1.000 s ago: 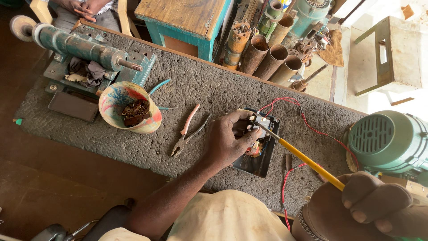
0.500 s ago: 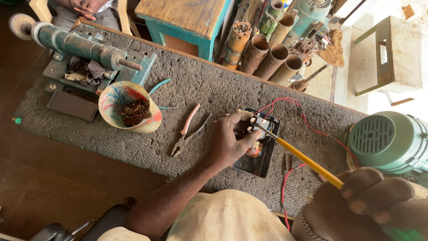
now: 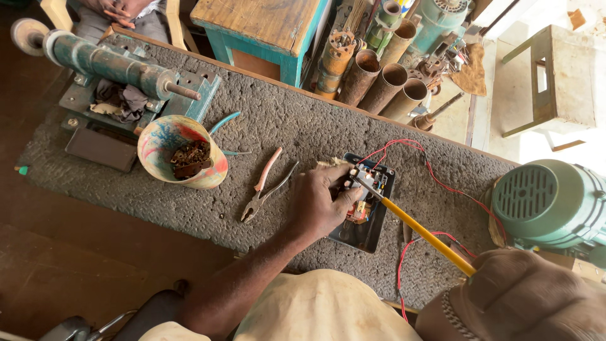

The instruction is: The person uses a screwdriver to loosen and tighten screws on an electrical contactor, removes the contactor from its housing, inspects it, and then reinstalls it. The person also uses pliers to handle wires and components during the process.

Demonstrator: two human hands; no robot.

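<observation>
My left hand (image 3: 323,202) rests on a small black electrical unit (image 3: 366,218) with a circuit part inside, lying on the rough grey bench mat (image 3: 278,126). The fingers pinch its top left edge. My right hand (image 3: 530,300), at the lower right, grips a long yellow-shafted screwdriver (image 3: 420,230). The tool's metal tip touches the circuit part next to my left fingers. Red wires (image 3: 442,183) run from the unit toward a green motor (image 3: 555,202).
Pliers with faded red handles (image 3: 265,186) lie left of my left hand. A painted bowl of scrap parts (image 3: 183,151) and a green winding machine (image 3: 107,63) stand at left. Metal tubes (image 3: 379,82) and a wooden stool (image 3: 265,25) lie behind the bench. Another person sits at top left.
My right hand has shifted slightly lower and to the right in view. The screwdriver tip stays on the circuit part, and my left hand has barely moved.
</observation>
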